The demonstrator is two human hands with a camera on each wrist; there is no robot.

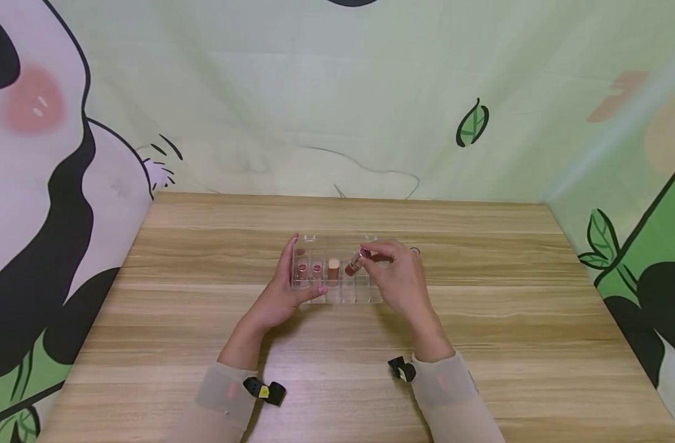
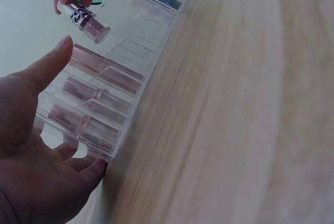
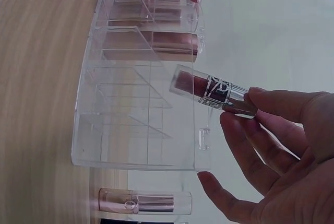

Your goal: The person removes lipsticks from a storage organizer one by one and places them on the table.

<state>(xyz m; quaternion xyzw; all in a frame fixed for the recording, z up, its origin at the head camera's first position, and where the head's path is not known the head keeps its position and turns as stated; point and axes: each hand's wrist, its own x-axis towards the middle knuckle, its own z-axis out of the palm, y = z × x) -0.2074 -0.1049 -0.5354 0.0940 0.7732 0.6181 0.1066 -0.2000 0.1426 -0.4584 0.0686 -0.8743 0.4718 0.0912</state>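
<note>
A clear plastic lipstick organizer (image 1: 362, 294) stands on the table. At its left end my left hand (image 1: 276, 296) grips it, thumb along the front and fingers round the side. My right hand (image 1: 402, 280) pinches a lipstick (image 3: 214, 88) by its shiny end. This tube has a clear end over a dark pink part and a patterned silver band; it is tilted over the organizer's opening. Three lipsticks stand in the left compartments: two with clear casings (image 2: 86, 125) and a larger rose-gold one (image 3: 175, 45). Compartments to their right show no tubes.
Beyond the organizer's right end are a clear pinkish lipstick (image 3: 151, 201) and a black tube (image 3: 138, 222), mostly hidden by my right hand in the head view. The wooden table (image 1: 337, 381) meets a printed cloth backdrop (image 1: 315, 123) at its back edge.
</note>
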